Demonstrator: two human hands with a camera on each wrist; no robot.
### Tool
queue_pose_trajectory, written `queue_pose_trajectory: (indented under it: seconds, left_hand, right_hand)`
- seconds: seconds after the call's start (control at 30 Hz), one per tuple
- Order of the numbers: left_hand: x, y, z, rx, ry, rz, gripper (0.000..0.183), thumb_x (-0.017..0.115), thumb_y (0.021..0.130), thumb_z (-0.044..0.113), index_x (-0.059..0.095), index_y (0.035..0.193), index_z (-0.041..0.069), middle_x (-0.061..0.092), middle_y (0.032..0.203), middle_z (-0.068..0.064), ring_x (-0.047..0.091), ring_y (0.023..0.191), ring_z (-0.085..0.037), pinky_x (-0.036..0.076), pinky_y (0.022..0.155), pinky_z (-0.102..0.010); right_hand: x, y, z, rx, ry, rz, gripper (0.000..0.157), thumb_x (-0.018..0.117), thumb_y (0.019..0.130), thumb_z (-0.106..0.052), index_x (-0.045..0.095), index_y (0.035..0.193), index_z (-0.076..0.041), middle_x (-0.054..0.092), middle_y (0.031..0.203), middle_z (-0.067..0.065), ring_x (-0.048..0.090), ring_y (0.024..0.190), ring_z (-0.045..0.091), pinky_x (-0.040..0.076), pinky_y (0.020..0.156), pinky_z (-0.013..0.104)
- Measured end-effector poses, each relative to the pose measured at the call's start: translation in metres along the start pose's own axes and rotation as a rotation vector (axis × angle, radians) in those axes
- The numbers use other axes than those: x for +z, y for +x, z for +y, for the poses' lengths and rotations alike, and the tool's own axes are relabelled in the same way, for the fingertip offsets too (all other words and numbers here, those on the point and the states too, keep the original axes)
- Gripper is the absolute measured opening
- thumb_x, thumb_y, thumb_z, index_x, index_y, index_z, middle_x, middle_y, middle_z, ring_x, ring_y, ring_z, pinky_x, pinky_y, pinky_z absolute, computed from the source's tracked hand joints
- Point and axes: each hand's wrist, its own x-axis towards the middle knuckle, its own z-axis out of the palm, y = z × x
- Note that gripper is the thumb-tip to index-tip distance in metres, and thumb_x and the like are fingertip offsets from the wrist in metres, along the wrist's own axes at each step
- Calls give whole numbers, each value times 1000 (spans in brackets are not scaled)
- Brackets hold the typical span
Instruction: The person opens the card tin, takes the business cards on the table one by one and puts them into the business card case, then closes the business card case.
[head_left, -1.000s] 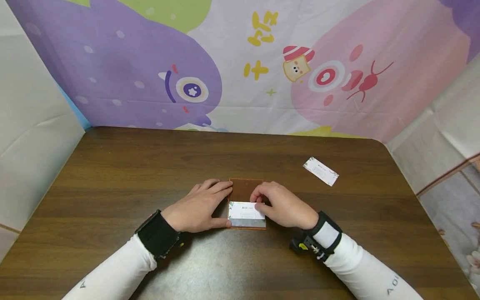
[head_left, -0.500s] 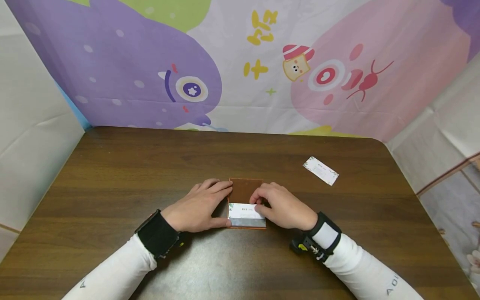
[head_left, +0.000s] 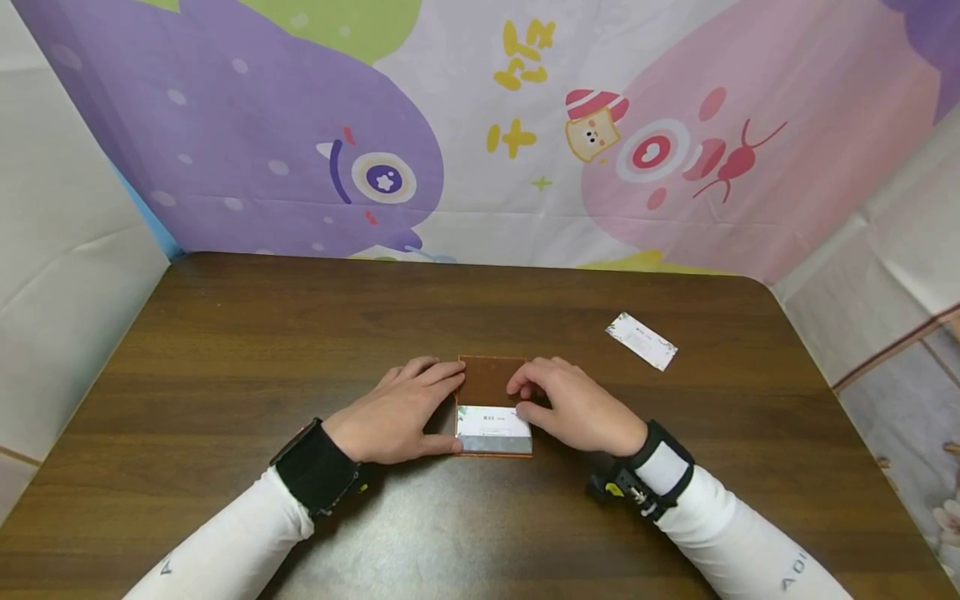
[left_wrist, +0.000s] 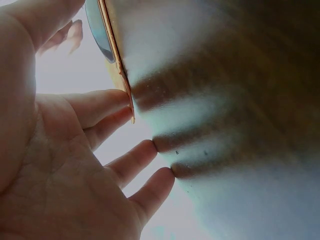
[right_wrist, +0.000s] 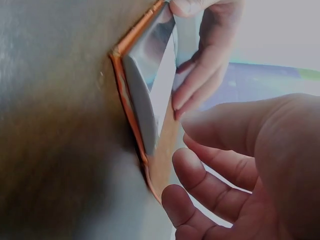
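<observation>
An open brown business card case (head_left: 486,380) with an orange-brown edge lies on the table. Its near half has a silvery metal holder (head_left: 491,445), and a white business card (head_left: 487,421) with a leaf print sits in it. My left hand (head_left: 405,417) rests along the case's left edge, fingers spread and straight, thumb at the near left corner. At the right side of the case hovers my right hand (head_left: 581,408); the right wrist view shows its fingers (right_wrist: 187,167) loosely bent with nothing between them. Its thumb tip is close to the card's right edge; contact cannot be told.
Another white card (head_left: 641,342) lies slanted on the wooden table (head_left: 300,325), beyond my right hand. A cartoon-printed cloth (head_left: 480,167) hangs behind the table's far edge, with pale cloth at both sides.
The card has slid slightly down toward the near edge of the case. My right hand has let go of it and drawn back a little to the right. The left hand stays put.
</observation>
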Motion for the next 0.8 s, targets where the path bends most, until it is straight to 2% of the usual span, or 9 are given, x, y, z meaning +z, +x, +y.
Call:
queue_pose_trajectory:
  seconds: [0.23,0.8]
  left_hand:
    - [0,0,0,1,8,3,91,75,95,57,45,160,1,38,168,-11,34,152,-37,37,115,-61]
    - [1,-1,0,-2,10,1,91,75,95,57,46,160,1,38,168,-10,33,152,-37,37,115,-62]
  right_hand:
    - [-10,-2,6,4,-5,46,17,77,98,-13,72,115,-11,63,100,-5,59,98,22,49,87,40]
    - [-37,-12,32,87,12,123,26,78,97,-12,71,121,-7,68,106,3,62,101,21,51,88,43]
